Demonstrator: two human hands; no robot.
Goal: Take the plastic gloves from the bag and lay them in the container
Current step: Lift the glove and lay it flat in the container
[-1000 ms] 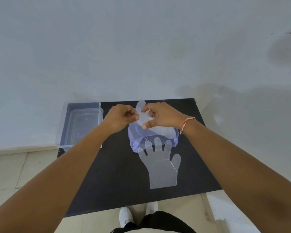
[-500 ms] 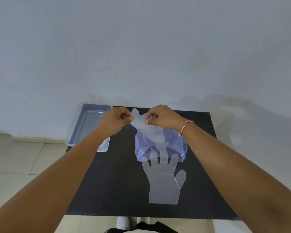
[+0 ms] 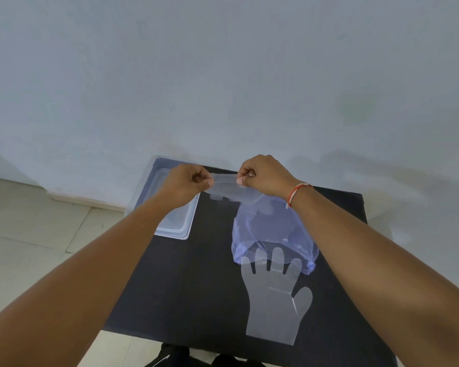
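A clear plastic glove (image 3: 227, 188) is stretched in the air between my two hands above the back of the black table (image 3: 191, 292). My left hand (image 3: 187, 185) pinches its left edge and my right hand (image 3: 265, 174) pinches its right edge. Below it lies the bluish see-through bag (image 3: 272, 231), its mouth toward me. A second clear glove (image 3: 274, 298) lies flat on the table, fingers tucked under the bag's mouth. The clear container (image 3: 175, 221) stands at the table's back left corner, partly hidden by my left hand.
A pale wall rises right behind the table. Tiled floor (image 3: 32, 234) lies to the left and in front. My shoes show below the table's front edge.
My hands have drawn apart, spreading the held glove wider and flatter between them. The view has shifted, so table and container sit more to the left.
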